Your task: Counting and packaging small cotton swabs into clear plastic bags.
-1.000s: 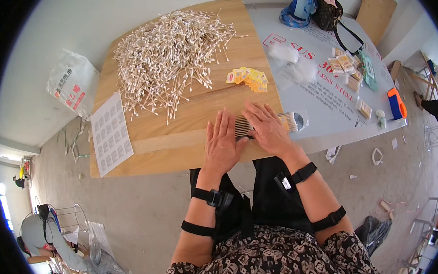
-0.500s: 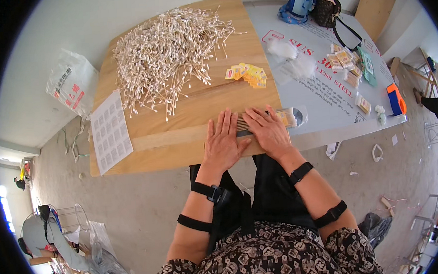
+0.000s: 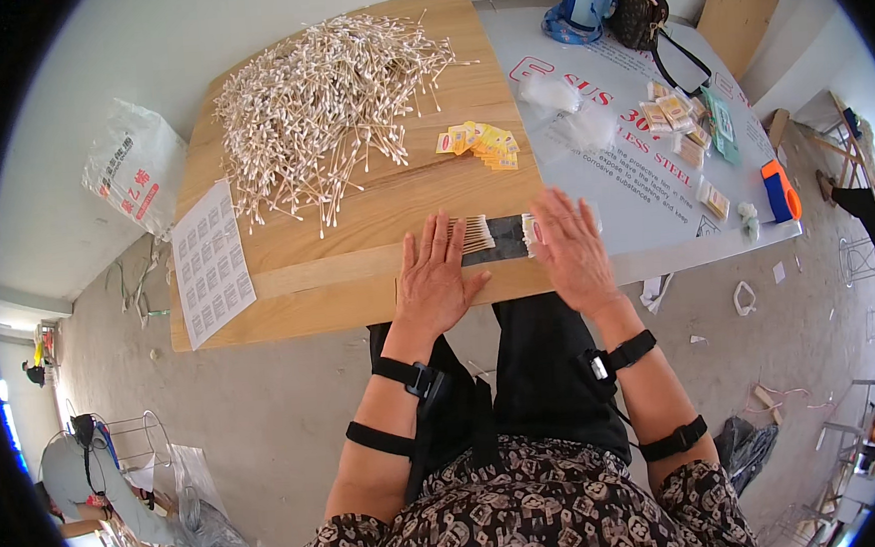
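Observation:
My left hand (image 3: 432, 286) lies flat at the table's front edge, fingers stretched out together and thumb apart. Its fingers cover part of a neat row of cotton swabs (image 3: 475, 234), whose white tips point right. My right hand (image 3: 575, 253) is open, slightly blurred, over the right end of the strip. Beneath its fingers peeks a white-tipped bundle (image 3: 529, 230), mostly hidden, so I cannot tell whether it is wrapped. Between the two groups shows a dark grey patch (image 3: 507, 237) on the wooden board (image 3: 360, 318).
Beyond my hands rises a big heap of loose cotton swabs (image 3: 317, 110). Yellow cards (image 3: 490, 142) fan out right of it; a printed label sheet (image 3: 213, 262) lies left. The grey sheet (image 3: 644, 216) holds packed swabs (image 3: 676, 113), an orange-blue tape dispenser (image 3: 780, 190) and bags (image 3: 632, 11).
My right hand has slid right, away from my left, uncovering swab tips and the dark patch between them. My left hand stays flat in nearly the same place. The whole view has shifted slightly.

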A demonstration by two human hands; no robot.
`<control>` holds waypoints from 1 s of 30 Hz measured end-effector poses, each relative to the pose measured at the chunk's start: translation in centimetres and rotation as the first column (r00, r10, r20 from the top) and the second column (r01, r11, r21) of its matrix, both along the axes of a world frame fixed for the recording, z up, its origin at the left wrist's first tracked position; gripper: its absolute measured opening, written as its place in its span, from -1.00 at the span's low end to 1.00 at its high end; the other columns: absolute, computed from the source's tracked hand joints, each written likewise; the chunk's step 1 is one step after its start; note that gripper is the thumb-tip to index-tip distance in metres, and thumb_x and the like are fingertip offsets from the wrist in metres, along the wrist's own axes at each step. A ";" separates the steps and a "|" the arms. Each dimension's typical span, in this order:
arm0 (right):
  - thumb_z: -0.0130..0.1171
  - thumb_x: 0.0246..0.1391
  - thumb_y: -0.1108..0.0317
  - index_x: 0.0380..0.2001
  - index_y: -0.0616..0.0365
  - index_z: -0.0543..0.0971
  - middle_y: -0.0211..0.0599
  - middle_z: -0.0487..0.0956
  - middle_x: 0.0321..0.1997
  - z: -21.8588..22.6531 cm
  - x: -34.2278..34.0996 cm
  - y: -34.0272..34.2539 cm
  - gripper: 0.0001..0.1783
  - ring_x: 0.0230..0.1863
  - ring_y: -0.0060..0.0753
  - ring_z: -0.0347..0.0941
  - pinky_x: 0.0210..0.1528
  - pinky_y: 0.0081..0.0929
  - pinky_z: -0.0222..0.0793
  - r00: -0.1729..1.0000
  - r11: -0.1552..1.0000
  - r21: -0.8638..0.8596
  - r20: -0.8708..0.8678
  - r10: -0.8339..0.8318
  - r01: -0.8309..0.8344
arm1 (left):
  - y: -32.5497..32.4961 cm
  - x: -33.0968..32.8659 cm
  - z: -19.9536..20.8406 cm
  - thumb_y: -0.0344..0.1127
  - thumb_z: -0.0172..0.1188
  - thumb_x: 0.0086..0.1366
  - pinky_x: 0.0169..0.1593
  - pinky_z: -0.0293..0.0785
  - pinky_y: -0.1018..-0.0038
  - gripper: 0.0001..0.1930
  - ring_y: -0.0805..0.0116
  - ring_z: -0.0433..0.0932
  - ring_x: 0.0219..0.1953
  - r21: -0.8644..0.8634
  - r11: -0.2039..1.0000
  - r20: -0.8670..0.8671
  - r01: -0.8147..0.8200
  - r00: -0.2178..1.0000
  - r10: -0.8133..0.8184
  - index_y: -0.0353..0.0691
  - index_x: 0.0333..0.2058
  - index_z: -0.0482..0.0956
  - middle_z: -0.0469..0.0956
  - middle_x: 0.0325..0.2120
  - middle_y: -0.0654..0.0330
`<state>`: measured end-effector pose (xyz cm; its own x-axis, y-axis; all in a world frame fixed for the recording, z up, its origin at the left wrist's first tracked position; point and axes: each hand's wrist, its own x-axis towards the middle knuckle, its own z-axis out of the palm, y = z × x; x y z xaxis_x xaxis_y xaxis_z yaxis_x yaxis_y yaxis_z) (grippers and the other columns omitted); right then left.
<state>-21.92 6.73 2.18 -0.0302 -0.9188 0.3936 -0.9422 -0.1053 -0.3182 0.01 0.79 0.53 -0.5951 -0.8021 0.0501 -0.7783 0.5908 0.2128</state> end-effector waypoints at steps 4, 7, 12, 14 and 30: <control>0.06 0.20 0.16 0.26 0.17 0.31 -0.22 0.24 0.40 -0.1 3.0 -1.1 -0.40 0.47 -0.26 0.02 0.48 -0.06 -0.18 0.968 0.966 0.148 -0.109 0.228 -0.211 | 0.0 -0.3 0.0 0.13 0.00 0.33 0.44 -0.21 0.05 -0.21 0.08 -0.10 0.46 0.021 1.000 0.018 0.002 1.000 -0.002 -0.24 0.37 0.05 -0.01 0.40 -0.06; 0.05 0.20 0.13 0.28 0.17 0.29 -0.24 0.23 0.41 -1.6 3.6 -1.2 -0.37 0.48 -0.29 0.00 0.49 -0.05 -0.23 0.955 0.956 0.171 -0.134 0.264 -0.240 | -0.1 -0.4 0.4 0.13 -0.02 0.35 0.44 -0.22 0.05 -0.22 0.08 -0.11 0.46 0.042 0.999 0.012 0.007 1.000 -0.008 -0.24 0.37 0.04 -0.02 0.41 -0.03; 0.07 0.18 0.10 0.30 0.17 0.27 -0.26 0.21 0.43 -1.9 4.2 -1.3 -0.33 0.49 -0.33 -0.02 0.50 -0.02 -0.31 0.952 0.962 0.205 -0.213 0.221 -0.178 | -0.3 0.0 -0.2 0.19 -0.06 0.35 0.44 -0.22 0.06 -0.20 0.11 -0.09 0.46 0.026 1.000 0.001 0.010 1.000 -0.010 -0.23 0.37 0.06 0.00 0.40 -0.01; 0.06 0.18 0.09 0.30 0.18 0.27 -0.28 0.21 0.43 -1.9 4.3 -1.3 -0.32 0.49 -0.34 -0.03 0.50 0.00 -0.33 0.952 0.957 0.210 -0.189 0.242 -0.202 | -0.2 0.1 -0.4 0.24 -0.08 0.34 0.44 -0.22 0.06 -0.19 0.13 -0.07 0.46 0.009 1.000 -0.012 0.002 1.000 -0.002 -0.22 0.37 0.08 0.03 0.40 0.00; 0.08 0.21 0.11 0.30 0.07 0.28 -0.23 0.29 0.38 -2.0 0.1 -1.3 -0.37 0.46 -0.19 0.06 0.49 -0.06 -0.25 0.996 0.990 0.133 -0.076 -0.040 0.050 | 0.3 -0.1 0.3 0.13 -0.04 0.36 0.45 -0.25 0.10 -0.21 0.13 -0.14 0.47 0.036 0.999 0.035 -0.008 0.999 0.007 -0.28 0.38 0.01 -0.05 0.42 0.00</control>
<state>-21.82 5.46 0.20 -0.0485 -0.9619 0.2689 -0.9661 -0.0232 -0.2573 -0.12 1.04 0.81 -0.5901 -0.8074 0.0005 -0.7898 0.5774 0.2070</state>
